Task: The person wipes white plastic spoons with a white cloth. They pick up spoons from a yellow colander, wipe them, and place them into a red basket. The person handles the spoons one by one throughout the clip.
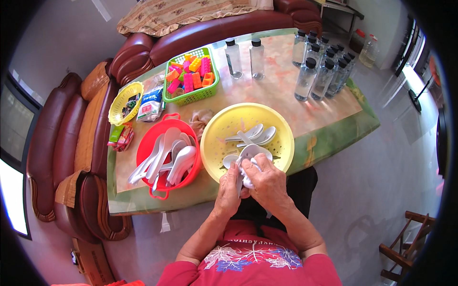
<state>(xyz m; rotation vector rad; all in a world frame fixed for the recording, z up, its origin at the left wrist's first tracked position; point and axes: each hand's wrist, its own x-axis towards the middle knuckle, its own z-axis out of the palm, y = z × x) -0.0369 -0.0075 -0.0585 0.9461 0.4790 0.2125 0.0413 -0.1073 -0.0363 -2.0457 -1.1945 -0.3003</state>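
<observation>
Both my hands are closed together over the near rim of the yellow colander (pixel 220 125). My right hand (pixel 268 183) presses a bunched white cloth (pixel 248 181) with its fingers. In my left hand (pixel 229 193) is a slim pale piece that looks like a spoon, mostly hidden by the fingers and cloth. Just beyond my fingertips, a white soup spoon (pixel 257 150) lies in the colander. Several metal spoons (pixel 268 135) rest farther back in it. On the left, a red basket (pixel 143 148) holds several white ladles and spoons (pixel 164 151).
A green basket (pixel 217 78) of colourful blocks, a yellow basket (pixel 114 107) and a plastic packet (pixel 150 106) stand at the table's far left. Two clear bottles (pixel 256 59) stand at the back, and several more (pixel 305 78) at right. A brown cloth (pixel 200 120) lies between basket and colander.
</observation>
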